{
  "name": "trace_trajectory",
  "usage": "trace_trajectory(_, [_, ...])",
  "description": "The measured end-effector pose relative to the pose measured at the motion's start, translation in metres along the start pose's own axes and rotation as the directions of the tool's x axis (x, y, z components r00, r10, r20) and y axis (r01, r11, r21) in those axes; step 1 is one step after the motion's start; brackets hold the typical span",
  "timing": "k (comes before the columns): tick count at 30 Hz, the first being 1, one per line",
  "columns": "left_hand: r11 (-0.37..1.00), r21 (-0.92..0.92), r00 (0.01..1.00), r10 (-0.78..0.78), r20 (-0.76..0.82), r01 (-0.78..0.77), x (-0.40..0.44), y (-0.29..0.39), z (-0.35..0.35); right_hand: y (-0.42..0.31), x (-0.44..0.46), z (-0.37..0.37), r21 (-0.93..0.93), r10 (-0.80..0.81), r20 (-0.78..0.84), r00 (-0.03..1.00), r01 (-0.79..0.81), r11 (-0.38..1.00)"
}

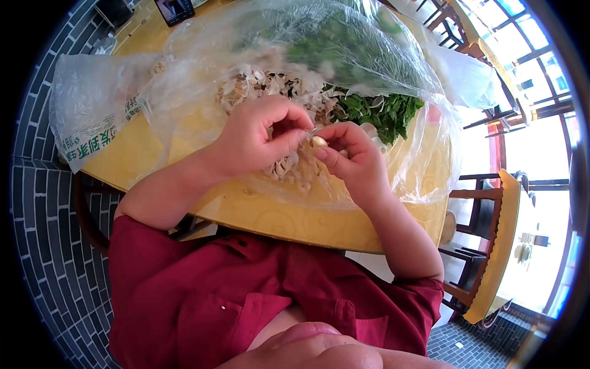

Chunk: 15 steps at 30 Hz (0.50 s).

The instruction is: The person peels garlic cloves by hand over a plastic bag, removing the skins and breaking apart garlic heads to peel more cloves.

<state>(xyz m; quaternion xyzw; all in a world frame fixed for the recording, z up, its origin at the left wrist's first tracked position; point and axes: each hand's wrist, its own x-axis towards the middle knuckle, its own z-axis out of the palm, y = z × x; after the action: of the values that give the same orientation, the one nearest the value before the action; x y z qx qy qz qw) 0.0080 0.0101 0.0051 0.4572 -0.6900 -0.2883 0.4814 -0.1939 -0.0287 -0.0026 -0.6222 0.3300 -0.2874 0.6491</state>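
Observation:
Between the fingertips of my right hand (351, 154) sits a pale garlic clove (319, 142). My left hand (265, 132) is closed in a pinch right beside it, thumb and forefinger pressed on what looks like a bit of thin skin at the clove's edge. Below and behind both hands lies a heap of papery garlic skins (258, 86) on a clear plastic sheet. Dark green leaves (381, 112) lie against the heap on the right, partly under the plastic.
The clear plastic bag (430, 86) spreads over much of the yellow table (246, 206). A white printed bag (86, 111) lies at the left edge. A phone (174, 10) stands at the far side. Another table (498, 246) with chairs is to the right.

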Motion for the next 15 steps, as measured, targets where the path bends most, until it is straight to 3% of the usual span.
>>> trace_trajectory(2, [1.0, 0.003, 0.998, -0.012, 0.065, 0.011, 0.0, 0.003, -0.001, -0.002, 0.0, 0.001, -0.006, 0.003, 0.001, 1.0, -0.003, 1.0])
trace_trajectory(5, [0.983, 0.107, 0.988, 0.155, -0.023, -0.151, 0.002, -0.005, 0.001, -0.003, 0.0, 0.001, 0.187, 0.078, 0.028, 0.997, -0.082, 0.979])
trace_trajectory(8, [0.953, 0.197, 0.968, 0.245, -0.061, -0.229, 0.006, -0.011, -0.001, -0.006, 0.0, 0.002, 0.264, 0.107, 0.001, 0.994, -0.104, 0.959])
trace_trajectory(11, [0.95, 0.164, 0.963, 0.268, 0.011, -0.266, 0.007, -0.015, -0.006, -0.001, 0.002, -0.001, 0.395, 0.116, 0.044, 0.992, -0.124, 0.91])
trace_trajectory(14, [0.997, 0.019, 0.996, 0.072, 0.052, -0.073, 0.0, -0.003, -0.001, -0.005, 0.001, -0.001, 0.496, 0.149, 0.103, 0.983, -0.181, 0.849])
trace_trajectory(15, [0.995, 0.031, 0.994, 0.088, 0.065, -0.09, -0.001, -0.002, -0.001, -0.005, 0.001, -0.001, 0.504, 0.145, 0.114, 0.983, -0.182, 0.844])
